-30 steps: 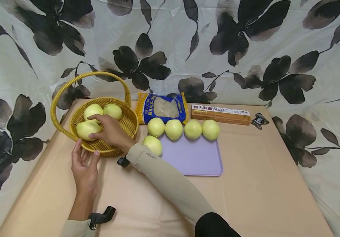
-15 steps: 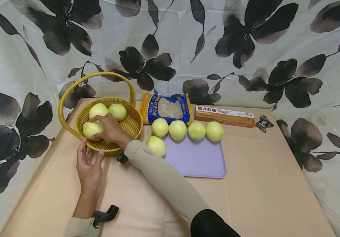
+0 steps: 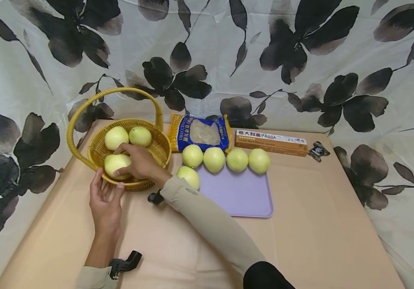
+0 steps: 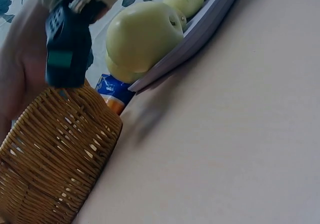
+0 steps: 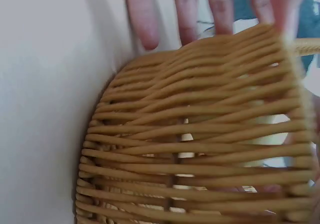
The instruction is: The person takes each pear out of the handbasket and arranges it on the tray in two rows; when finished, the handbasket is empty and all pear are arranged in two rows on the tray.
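In the head view, my right hand [image 3: 140, 162] reaches into the yellow wicker basket [image 3: 161, 146] and holds a pale green apple [image 3: 114, 163] between thumb and fingers. That apple is close inside the near left rim. Two more apples, one on the left [image 3: 116, 138] and one on the right [image 3: 140, 137], lie behind it in the basket. My left hand [image 3: 106, 210] is at the basket's near left side, palm up. Its fingers [image 5: 220, 9] extend fairly straight against the outer wicker wall in the right wrist view.
Right of the basket, several apples [image 3: 213, 160] line the back and left of a lilac tray [image 3: 239, 196]. Behind stand a blue and yellow pasta bag [image 3: 199, 133] and a brown pasta box [image 3: 271, 143]. A small black packet [image 3: 318, 151] lies at the right.
In the basket, the held apple has shifted slightly right and toward the near rim, and my right hand with it. My left hand stays by the basket wall. The head view has shifted a little.
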The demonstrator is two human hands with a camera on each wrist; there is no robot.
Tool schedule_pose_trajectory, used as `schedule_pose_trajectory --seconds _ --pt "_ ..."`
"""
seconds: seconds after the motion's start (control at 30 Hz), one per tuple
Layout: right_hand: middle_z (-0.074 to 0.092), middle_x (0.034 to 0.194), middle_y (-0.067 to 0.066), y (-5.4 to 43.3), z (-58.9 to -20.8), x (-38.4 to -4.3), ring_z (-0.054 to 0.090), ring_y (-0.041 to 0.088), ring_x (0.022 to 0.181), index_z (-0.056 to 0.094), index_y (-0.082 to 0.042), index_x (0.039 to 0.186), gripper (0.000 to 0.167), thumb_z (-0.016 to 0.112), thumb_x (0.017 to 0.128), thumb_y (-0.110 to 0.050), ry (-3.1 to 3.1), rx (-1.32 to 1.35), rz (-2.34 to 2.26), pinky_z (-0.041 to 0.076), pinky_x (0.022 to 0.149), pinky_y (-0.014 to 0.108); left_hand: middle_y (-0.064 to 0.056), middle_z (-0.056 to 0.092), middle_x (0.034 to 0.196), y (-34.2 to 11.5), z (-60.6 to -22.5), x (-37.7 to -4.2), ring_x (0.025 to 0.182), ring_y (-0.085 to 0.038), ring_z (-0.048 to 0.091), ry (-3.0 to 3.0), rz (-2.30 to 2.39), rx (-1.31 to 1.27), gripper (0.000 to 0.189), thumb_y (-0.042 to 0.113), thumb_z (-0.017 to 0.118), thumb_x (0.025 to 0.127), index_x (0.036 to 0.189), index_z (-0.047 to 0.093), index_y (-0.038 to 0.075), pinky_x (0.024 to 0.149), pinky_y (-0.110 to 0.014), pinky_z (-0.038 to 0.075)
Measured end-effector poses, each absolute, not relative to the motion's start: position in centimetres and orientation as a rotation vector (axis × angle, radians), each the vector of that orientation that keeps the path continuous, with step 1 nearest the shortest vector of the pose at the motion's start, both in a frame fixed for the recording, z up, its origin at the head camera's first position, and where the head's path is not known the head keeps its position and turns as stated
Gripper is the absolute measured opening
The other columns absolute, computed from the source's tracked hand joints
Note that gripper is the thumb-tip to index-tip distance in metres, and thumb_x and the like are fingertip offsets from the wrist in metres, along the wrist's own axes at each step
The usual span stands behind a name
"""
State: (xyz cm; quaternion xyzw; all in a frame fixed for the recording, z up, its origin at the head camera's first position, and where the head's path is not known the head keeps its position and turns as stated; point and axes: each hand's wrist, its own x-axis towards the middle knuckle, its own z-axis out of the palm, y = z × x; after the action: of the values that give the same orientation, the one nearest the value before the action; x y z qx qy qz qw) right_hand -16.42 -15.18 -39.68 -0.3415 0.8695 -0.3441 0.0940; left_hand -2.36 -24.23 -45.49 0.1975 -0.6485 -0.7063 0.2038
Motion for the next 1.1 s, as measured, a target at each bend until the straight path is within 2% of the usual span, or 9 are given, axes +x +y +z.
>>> schedule_pose_trajectory --seconds 0.23,0.37,0.47,0.6,0.77,0.93,1.1 --pt "0.07 0.132 -0.01 -12.5 -38.3 -15.3 0.062 0.003 0.113 0.066 -0.028 0.134 0.057 0.091 0.084 -0.037 2.57 -0.955 -1.203 0.045 0.089 0.013 0.003 0.016 0.178 -24.2 -45.6 -2.4 0.164 -0.027 0.022 -1.798 -1.991 0.556 0.079 0.008 0.067 0.104 0.168 0.027 0.032 0.115 -0.017 0.047" --pt "0.069 0.137 -0.01 -10.3 -37.7 -14.8 0.062 0.006 0.117 0.066 -0.025 0.137 0.058 0.091 0.085 -0.035 2.546 -0.939 -1.329 0.048 0.092 0.014 0.002 0.016 0.178 -24.1 -45.6 -2.5 0.164 -0.029 0.021 -1.795 -1.995 0.55 0.079 0.007 0.066 0.105 0.168 0.026 0.032 0.115 -0.016 0.047" --pt "0.068 0.139 -0.009 -8.6 -37.4 -14.4 0.063 0.008 0.12 0.066 -0.024 0.139 0.059 0.091 0.086 -0.032 2.515 -0.914 -1.42 0.054 0.098 0.021 0.001 0.017 0.178 -24.2 -45.6 -2.5 0.164 -0.03 0.022 -1.785 -1.995 0.54 0.079 0.007 0.066 0.104 0.168 0.027 0.031 0.112 -0.014 0.048" --pt "0.068 0.14 -0.005 -6.1 -37.3 -13.8 0.067 0.015 0.115 0.065 -0.021 0.139 0.058 0.091 0.087 -0.026 2.456 -0.86 -1.548 0.061 0.096 0.03 0.002 0.016 0.178 -24.2 -45.6 -2.5 0.164 -0.03 0.021 -1.78 -1.995 0.543 0.079 0.007 0.066 0.104 0.168 0.027 0.031 0.11 -0.013 0.048" --pt "0.067 0.137 0.001 -3.0 -37.4 -13.1 0.07 0.021 0.109 0.065 -0.022 0.138 0.059 0.092 0.086 -0.021 2.39 -0.781 -1.673 0.064 0.089 0.033 0.002 0.015 0.178 -24.2 -45.6 -2.5 0.164 -0.028 0.021 -1.786 -1.998 0.565 0.079 0.007 0.066 0.105 0.168 0.026 0.032 0.114 -0.016 0.047" --pt "0.068 0.137 0.004 -0.1 -37.7 -12.3 0.072 0.026 0.11 0.065 -0.024 0.137 0.059 0.093 0.085 -0.02 2.383 -0.704 -1.712 0.065 0.091 0.041 0.001 0.016 0.178 -24.2 -45.5 -2.5 0.164 -0.029 0.021 -1.78 -2.002 0.553 0.079 0.007 0.066 0.104 0.168 0.026 0.031 0.118 -0.019 0.045" --pt "0.066 0.139 0.002 2.8 -38.1 -11.8 0.07 0.027 0.11 0.065 -0.026 0.137 0.059 0.093 0.085 -0.021 2.419 -0.622 -1.726 0.063 0.089 0.039 0.0 0.015 0.178 -24.1 -45.5 -2.5 0.163 -0.029 0.021 -1.768 -2.011 0.531 0.079 0.006 0.066 0.104 0.168 0.026 0.029 0.119 -0.02 0.044"
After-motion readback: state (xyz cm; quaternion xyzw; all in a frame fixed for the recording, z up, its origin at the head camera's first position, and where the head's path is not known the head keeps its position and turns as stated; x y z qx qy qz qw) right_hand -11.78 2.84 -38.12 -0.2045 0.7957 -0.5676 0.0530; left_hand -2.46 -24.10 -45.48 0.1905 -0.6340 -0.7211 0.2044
